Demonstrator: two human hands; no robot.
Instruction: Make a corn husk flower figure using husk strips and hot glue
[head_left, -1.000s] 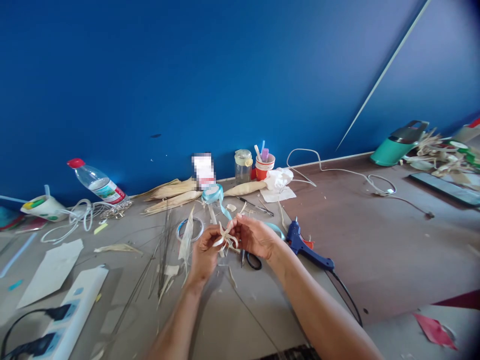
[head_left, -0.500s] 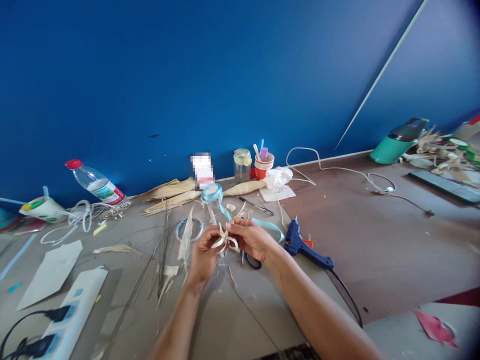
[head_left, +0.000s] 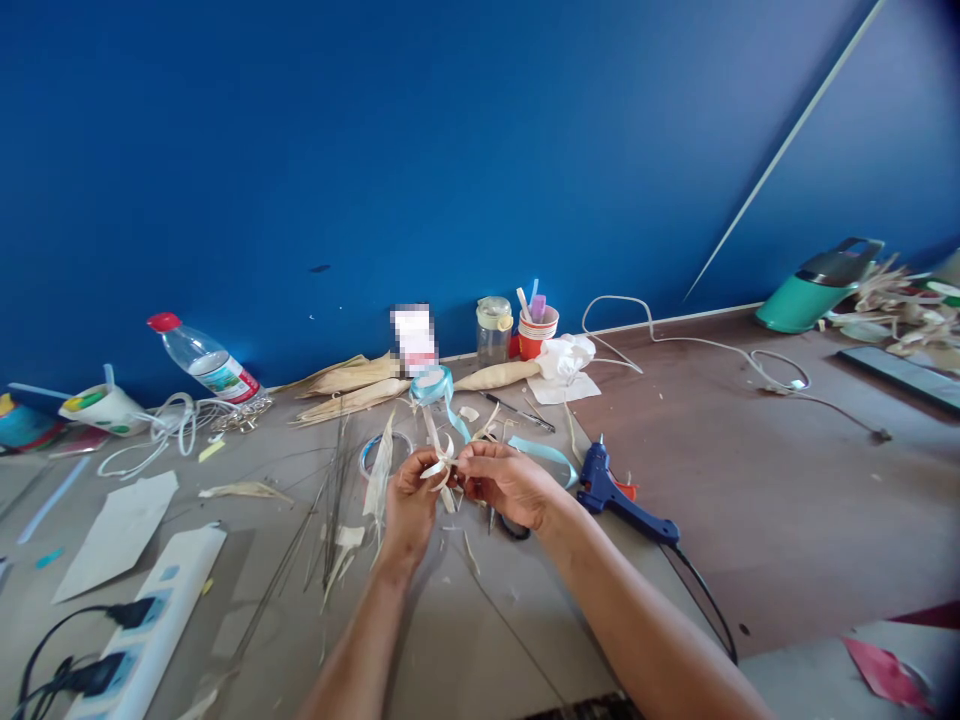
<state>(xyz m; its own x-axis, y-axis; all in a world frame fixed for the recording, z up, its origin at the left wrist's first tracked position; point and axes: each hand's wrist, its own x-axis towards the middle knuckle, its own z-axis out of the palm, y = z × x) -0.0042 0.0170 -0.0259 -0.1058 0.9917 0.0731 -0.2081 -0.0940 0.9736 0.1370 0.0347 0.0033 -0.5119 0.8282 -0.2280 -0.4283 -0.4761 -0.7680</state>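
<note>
A small cream-coloured flower of narrow, curled, husk-like strips point(head_left: 441, 462) is held above the grey tabletop point(head_left: 442, 640), between the two hands. The left hand point(head_left: 411, 505), at its 8 o'clock, has its fingers curled closed about the flower's left side; the right hand point(head_left: 514, 485), at 3 o'clock, has thumb and forefinger drawn together, apparently on one strip's tip. A hard pinch or sideways tug could split such thin, dry-looking strips. Farther out at 3 o'clock, a dark-blue plastic glue gun point(head_left: 622, 508) lies near the right forearm point(head_left: 615, 600); if its nozzle is hot, an outward sweep might mean a burn. At 4 o'clock, black-handled scissors point(head_left: 517, 536) lie partly hidden by the right hand. At 12 o'clock rests a roll of light-blue ribbon point(head_left: 433, 392), whose loose tail could snag the fingers.
</note>
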